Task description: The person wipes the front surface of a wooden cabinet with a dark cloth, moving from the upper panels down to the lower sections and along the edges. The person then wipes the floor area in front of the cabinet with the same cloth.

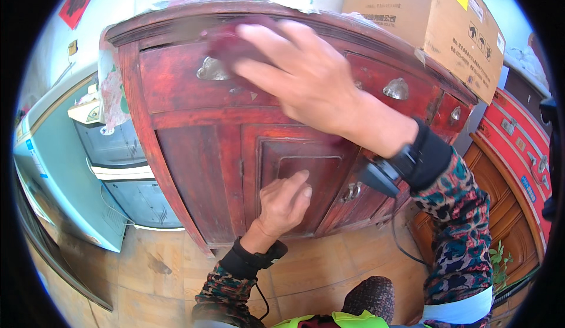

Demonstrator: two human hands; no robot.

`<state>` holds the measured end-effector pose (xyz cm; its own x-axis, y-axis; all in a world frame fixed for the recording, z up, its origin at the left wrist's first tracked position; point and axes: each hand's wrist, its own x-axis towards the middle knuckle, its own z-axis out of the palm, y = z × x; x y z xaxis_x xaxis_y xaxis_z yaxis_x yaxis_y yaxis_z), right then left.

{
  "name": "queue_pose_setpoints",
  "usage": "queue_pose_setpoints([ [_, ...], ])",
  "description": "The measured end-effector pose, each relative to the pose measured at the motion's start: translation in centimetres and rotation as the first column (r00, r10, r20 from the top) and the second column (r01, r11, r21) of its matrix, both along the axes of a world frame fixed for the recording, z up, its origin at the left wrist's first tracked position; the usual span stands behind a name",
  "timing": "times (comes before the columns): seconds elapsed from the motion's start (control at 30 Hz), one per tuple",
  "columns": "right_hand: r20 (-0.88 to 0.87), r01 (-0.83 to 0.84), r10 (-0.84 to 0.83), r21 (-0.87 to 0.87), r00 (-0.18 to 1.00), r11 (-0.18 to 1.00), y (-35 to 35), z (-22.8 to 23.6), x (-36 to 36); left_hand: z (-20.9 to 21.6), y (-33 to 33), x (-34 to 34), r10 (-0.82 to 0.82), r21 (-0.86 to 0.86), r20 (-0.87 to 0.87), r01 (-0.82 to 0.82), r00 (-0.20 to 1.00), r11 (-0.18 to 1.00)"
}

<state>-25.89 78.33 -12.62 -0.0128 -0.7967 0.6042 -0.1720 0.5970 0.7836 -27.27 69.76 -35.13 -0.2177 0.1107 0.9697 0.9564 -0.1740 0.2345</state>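
Observation:
My right hand [306, 75] grips a dark red cloth [235, 42] against the upper left drawer front of a red-brown wooden cabinet [194, 118]. Hand and cloth are smeared by motion. Just beside the cloth is a silvery cup-shaped drawer pull [213, 69]. Lower down, my left hand [284, 203] hovers before the panelled cabinet door [312, 151], fingers loosely bent, thumb apart from them, nothing visible in it. Whether it touches the door I cannot tell. A second cup pull [396, 89] sits on the drawer to the right.
A large cardboard box [435, 28] stands on the cabinet top at the right. To the left is a pale blue-green appliance [70, 169]. Red drawers [515, 134] and brown wooden panels [500, 181] line the right side. Below lies a tiled floor [159, 275]; a dark cable [406, 248] hangs near my right arm.

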Motion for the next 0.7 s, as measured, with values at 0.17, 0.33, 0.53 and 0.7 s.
queue_pose_setpoints([
  [0.17,0.083,0.254,-0.254,0.02,0.964,0.967,-0.6,1.3,-1.8,-0.6,1.2,-0.2,0.0,-0.006,-0.007,0.0,1.0,1.0],
  [0.33,0.007,0.428,-0.428,-0.067,0.904,0.901,7.5,1.0,4.7,-0.7,0.5,-0.4,-0.001,-0.072,0.029,0.003,1.0,0.997],
  [0.53,0.086,0.259,-0.247,-0.191,0.965,0.947,7.3,0.7,6.2,0.0,-1.6,-1.0,0.043,-0.045,0.013,-0.042,0.999,0.998],
  [0.7,0.158,0.155,-0.123,-0.211,0.98,0.965,1.0,-0.1,-0.1,0.3,-3.3,-1.6,0.077,0.003,0.034,-0.077,0.996,0.997],
])
